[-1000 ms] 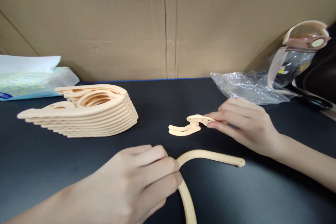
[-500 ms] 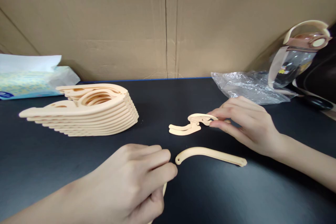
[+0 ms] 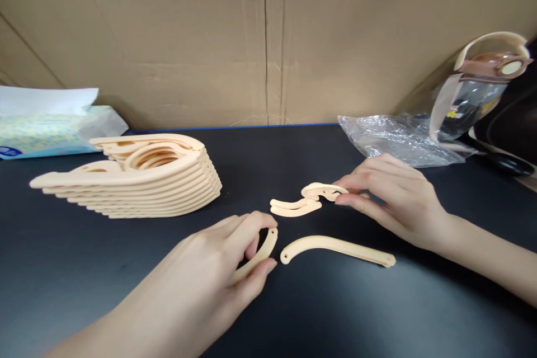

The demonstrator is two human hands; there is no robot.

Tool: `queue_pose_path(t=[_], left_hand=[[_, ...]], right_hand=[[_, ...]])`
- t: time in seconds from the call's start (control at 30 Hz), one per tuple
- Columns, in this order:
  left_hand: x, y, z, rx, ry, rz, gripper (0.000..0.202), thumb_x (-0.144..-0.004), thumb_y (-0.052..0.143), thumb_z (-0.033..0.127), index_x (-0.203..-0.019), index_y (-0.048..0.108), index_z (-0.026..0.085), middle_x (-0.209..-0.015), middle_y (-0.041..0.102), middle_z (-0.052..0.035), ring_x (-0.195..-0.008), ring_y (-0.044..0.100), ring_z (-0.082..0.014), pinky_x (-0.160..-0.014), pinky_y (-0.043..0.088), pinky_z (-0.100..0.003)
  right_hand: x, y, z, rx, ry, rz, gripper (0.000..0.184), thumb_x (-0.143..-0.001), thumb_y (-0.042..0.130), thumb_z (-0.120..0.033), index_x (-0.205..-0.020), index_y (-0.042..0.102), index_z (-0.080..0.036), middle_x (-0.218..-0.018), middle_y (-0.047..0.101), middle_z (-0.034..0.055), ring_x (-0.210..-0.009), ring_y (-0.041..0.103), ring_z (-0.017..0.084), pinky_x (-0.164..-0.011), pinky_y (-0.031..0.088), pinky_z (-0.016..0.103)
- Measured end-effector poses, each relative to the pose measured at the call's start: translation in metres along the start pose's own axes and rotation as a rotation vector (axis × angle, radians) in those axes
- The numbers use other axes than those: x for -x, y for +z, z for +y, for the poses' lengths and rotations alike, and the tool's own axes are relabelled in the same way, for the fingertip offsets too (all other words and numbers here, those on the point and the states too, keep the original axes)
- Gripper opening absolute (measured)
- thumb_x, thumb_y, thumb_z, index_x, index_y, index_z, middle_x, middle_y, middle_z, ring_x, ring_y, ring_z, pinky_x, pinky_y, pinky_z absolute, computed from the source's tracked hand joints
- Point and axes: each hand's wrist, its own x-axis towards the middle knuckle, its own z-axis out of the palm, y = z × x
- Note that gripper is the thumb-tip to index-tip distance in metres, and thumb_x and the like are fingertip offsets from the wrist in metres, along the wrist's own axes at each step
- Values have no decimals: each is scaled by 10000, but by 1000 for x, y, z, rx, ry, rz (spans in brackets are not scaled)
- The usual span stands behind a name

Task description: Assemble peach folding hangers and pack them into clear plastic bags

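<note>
My left hand (image 3: 213, 268) holds a curved cream plastic hanger arm (image 3: 265, 249) between thumb and fingers. A small hole shows at the arm's upper end; its lower part is hidden by the hand. A second, longer hanger arm (image 3: 335, 244) lies on the table just to the right, its holed end towards my left fingers. Further back, my right hand (image 3: 390, 201) pinches the right end of a small cream hanger centre piece (image 3: 311, 191), which has two curved prongs pointing left.
A stack of several cream folded hangers (image 3: 168, 196) stands at the left on the black table (image 3: 268, 168). Behind it lies a tissue pack (image 3: 54, 128). A clear plastic bag (image 3: 394, 137) and a drinking bottle (image 3: 470, 100) are at the back right, before the cardboard wall (image 3: 188, 39).
My left hand has moved up slightly and turned, bringing the upper end of its hanger arm into view. The centre piece in my right hand has tilted a little. The loose arm stays put.
</note>
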Motion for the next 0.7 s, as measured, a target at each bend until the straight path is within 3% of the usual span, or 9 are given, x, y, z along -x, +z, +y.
queue_pose_path(t=[0.17,0.33,0.43,0.57,0.7], left_hand=[[5,9,0,-150,80,74,234,-1005,453,152,-1210,553,205,-910,692,-4,-745,722,-171,-612,551,-260],[12,12,-2,-373,131,72,333,-1128,325,238,-1377,529,154,-1037,724,-58,-902,724,-229,-777,584,-345],[12,9,-1,-403,161,103,355,-1142,271,232,-1319,569,154,-1003,714,-50,-834,708,-212,-718,570,-332],[5,8,1,-346,179,139,322,-1130,297,184,-1098,617,166,-889,670,-22,-710,691,-171,-604,530,-286],[2,10,0,-259,174,153,278,-1110,308,156,-1098,585,177,-915,631,-14,-618,667,-127,-508,478,-258]], right_hand=[[0,-1,-4,-156,130,30,66,-1038,625,-258,-976,620,-235,-736,691,-18,-643,657,148,-656,521,299],[-3,-4,-5,-424,346,-29,158,-1026,642,-351,-904,657,-251,-776,744,-5,-690,710,159,-674,556,284],[-7,-4,-4,-529,393,1,234,-994,684,-413,-840,703,-237,-840,720,18,-736,686,154,-668,552,269],[-11,-4,-7,-682,542,-31,323,-951,727,-471,-759,697,-213,-679,658,-11,-604,612,125,-560,499,242],[-12,-1,-11,-923,683,-79,292,-929,764,-421,-763,676,-198,-665,723,-14,-635,698,131,-635,565,241]])
